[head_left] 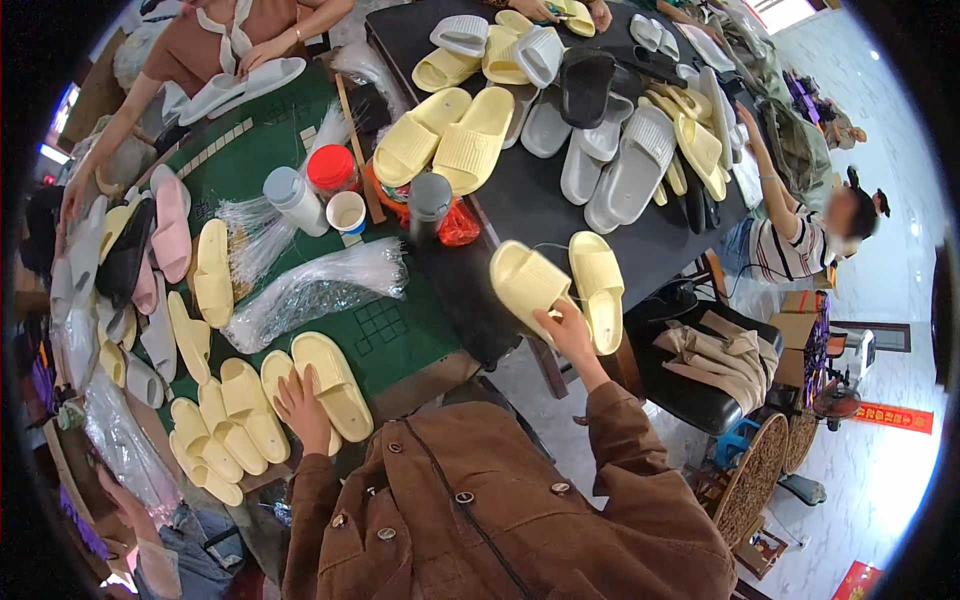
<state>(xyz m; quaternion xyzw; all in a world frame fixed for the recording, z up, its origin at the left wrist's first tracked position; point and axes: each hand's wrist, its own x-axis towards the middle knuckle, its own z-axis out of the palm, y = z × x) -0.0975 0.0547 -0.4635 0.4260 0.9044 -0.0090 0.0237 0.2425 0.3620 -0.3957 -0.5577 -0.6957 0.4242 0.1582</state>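
Slippers, pale yellow foam slides, are what we're handling. Going L to R: our left hand point(303, 405) lies flat, fingers spread, on a yellow slide pair point(318, 385) at the near edge of the green table point(400, 335); it's pressing, not closed round anything. More yellow pairs point(225, 425) sit just left of it, w/ pink and grey ones point(165, 235) further along the table's left rim. Clear plastic sleeves point(310, 290) lie mid-table, near a red-lidded jar point(331, 168) and a white cup point(347, 211).

Our right hand point(565, 328) is up off the table, thumb and fingers clamped on the heel end of a yellow slide point(527, 282), its mate point(598, 288) touching alongside, above the dark table point(520, 205)'s near edge. Whether the hand grips one or both, we can't tell.

Handling, our guess: light, soft, bendy foam, ribbed top, not slippery, not fragile. Best hold prob. at the heel or under the strap; pinching two heels together should carry a pair.

Hard to see: left-hand fingertips partly hidden by the sole's edge; the far pile point(610, 150) of grey, white and yellow slides overlaps too much to count; the fisheye rim darkens the edges.
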